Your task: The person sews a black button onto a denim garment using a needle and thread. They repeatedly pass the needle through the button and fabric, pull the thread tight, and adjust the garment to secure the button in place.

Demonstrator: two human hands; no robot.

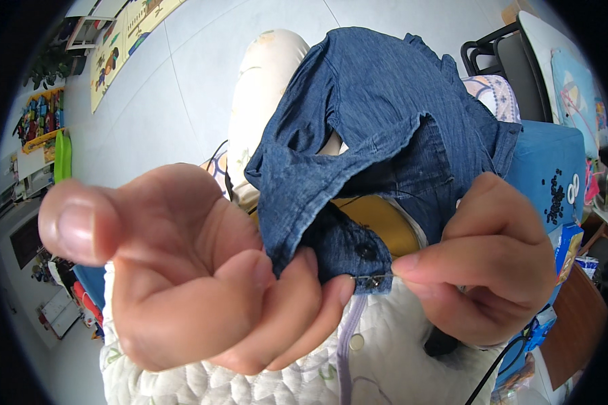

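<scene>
A dark blue denim-like garment [385, 91] lies over my lap, one edge of it raised towards me. My left hand [207, 273] grips the garment's edge between its curled fingers, with the thumb lifted away. Between thumb and forefinger my right hand [481, 268] pinches a thin sewing needle [385, 276], which lies across the cloth's end beside a small dark, shiny fastening [374, 283]. A round dark button [366, 251] sits on the cloth just above. Dark thread runs near the fold. The right hand's lower fingers are curled and partly hidden.
To the right, a blue surface [542, 152] bears scattered small black pieces [556, 197] and white scissors handles [573, 189]. A black chair [517, 61] stands at the upper right. A wooden surface [572, 329] is lower right; a black cable [496, 364] runs beside me.
</scene>
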